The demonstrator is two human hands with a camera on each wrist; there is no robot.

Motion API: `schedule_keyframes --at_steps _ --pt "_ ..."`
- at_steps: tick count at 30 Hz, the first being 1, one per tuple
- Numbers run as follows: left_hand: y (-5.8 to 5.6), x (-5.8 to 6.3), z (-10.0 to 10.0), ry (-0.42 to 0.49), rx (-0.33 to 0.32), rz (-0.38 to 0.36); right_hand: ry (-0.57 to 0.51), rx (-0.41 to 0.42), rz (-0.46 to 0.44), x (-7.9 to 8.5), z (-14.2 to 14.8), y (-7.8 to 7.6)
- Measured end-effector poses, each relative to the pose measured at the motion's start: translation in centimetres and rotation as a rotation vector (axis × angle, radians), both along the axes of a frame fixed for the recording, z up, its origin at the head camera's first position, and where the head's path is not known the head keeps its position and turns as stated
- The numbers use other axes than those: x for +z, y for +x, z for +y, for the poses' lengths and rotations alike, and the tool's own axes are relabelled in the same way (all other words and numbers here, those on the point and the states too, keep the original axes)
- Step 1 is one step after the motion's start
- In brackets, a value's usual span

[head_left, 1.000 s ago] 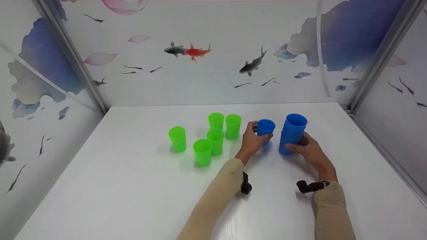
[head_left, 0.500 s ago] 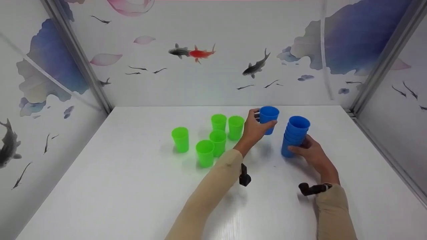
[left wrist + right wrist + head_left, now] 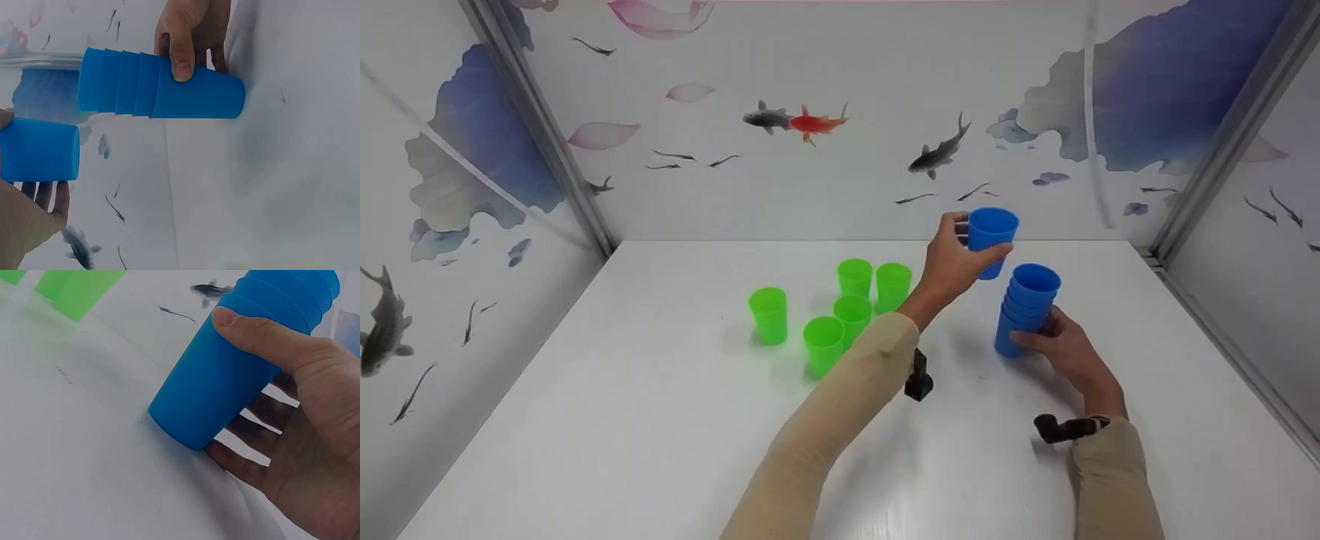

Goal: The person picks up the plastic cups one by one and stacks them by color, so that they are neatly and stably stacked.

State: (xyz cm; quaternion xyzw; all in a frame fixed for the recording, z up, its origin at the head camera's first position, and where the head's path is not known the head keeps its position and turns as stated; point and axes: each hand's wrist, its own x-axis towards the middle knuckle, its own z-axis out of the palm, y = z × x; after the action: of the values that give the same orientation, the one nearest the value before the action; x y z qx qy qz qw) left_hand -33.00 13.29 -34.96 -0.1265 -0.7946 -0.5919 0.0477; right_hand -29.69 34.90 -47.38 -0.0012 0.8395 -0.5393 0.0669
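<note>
My left hand [image 3: 956, 259] grips a single blue cup [image 3: 40, 151] between thumb and fingers, raised in the air a little left of and above a stack of blue cups [image 3: 1024, 311]. Around the lower part of that stack my right hand [image 3: 1065, 349] is wrapped, with the thumb [image 3: 253, 332] across the front and the fingers behind. Several nested rims show at the top of the stack, which stands nearly upright on the white table. In the left wrist view the lone cup is apart from the stack's mouth.
Several green cups [image 3: 769, 315] stand upright on the white table [image 3: 607, 420] left of the blue ones, some partly behind my left sleeve [image 3: 840, 405]. A back wall [image 3: 675, 202] painted with fish rises at the table's far edge, with side walls at left and right.
My left hand has lifted the single blue cup off the table, up and to the right toward the top of the stack. My right hand keeps holding the stack in place.
</note>
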Motion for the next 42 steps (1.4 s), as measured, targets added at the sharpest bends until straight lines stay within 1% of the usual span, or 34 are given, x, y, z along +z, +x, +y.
schedule_keyframes --at_steps 3,6,11,18,22,26,32,36,40,42 --pt "0.5 0.7 0.5 -0.013 -0.008 0.018 0.0 0.001 -0.003 0.0 0.0 0.1" --pt "1.1 1.3 1.1 -0.021 -0.036 0.039 0.008 -0.001 -0.01 0.1 0.0 0.1" --pt "1.8 1.7 2.1 -0.038 -0.078 0.064 0.018 -0.002 -0.021 0.0 0.0 0.1" --pt "2.4 1.4 3.1 -0.047 -0.118 0.049 0.042 -0.001 -0.02 0.0 -0.1 -0.1" --pt "2.5 1.0 3.6 -0.049 -0.145 0.043 0.044 0.001 -0.001 0.0 -0.1 0.0" --pt "2.6 0.5 3.9 -0.063 -0.156 0.027 0.037 0.005 0.01 0.0 0.0 0.0" --pt "2.3 -0.4 3.2 -0.095 -0.201 -0.017 0.04 0.008 0.012 0.0 0.0 -0.1" --pt "2.0 -0.6 2.5 -0.103 -0.197 -0.038 0.038 0.001 0.005 0.0 0.1 -0.2" --pt "1.8 -0.4 1.6 -0.064 -0.199 -0.051 0.032 0.0 0.002 -0.3 0.2 -0.3" --pt "1.7 -0.2 1.0 -0.03 -0.212 -0.051 0.035 0.001 0.0 -0.3 0.3 -0.3"
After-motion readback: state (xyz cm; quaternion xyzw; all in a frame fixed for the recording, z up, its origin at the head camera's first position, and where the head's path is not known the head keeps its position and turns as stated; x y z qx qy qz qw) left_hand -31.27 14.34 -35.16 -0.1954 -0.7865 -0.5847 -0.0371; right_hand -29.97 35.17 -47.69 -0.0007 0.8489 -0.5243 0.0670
